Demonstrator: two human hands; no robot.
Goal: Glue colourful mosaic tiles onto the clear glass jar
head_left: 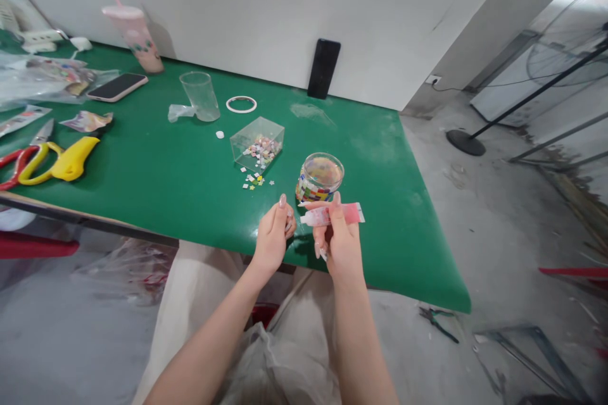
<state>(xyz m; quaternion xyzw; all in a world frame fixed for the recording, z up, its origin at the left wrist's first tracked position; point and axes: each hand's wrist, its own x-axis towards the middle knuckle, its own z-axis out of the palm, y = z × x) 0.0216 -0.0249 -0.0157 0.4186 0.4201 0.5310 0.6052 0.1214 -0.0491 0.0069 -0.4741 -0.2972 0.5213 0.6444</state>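
Note:
My right hand (338, 237) grips a small pink tube (335, 214) held sideways, its white nozzle pointing left. My left hand (274, 231) is pinched at the nozzle tip, fingers closed on something too small to make out. Both hands hover over the near edge of the green table (190, 171). Just behind them stands a clear glass jar (320, 178) with coloured tiles stuck round its lower wall. A clear plastic box (257, 142) holding small coloured tiles sits further left, with a few loose tiles (256, 181) spilled in front of it.
A clear cup (201, 95), a white ring (240, 104), a black phone (323, 68) leaning on the wall, a pink tumbler (135, 37), another phone (116, 87), yellow and red scissors (52, 162) and plastic bags (38, 76) lie on the table. A fan stand (465, 141) is on the floor at right.

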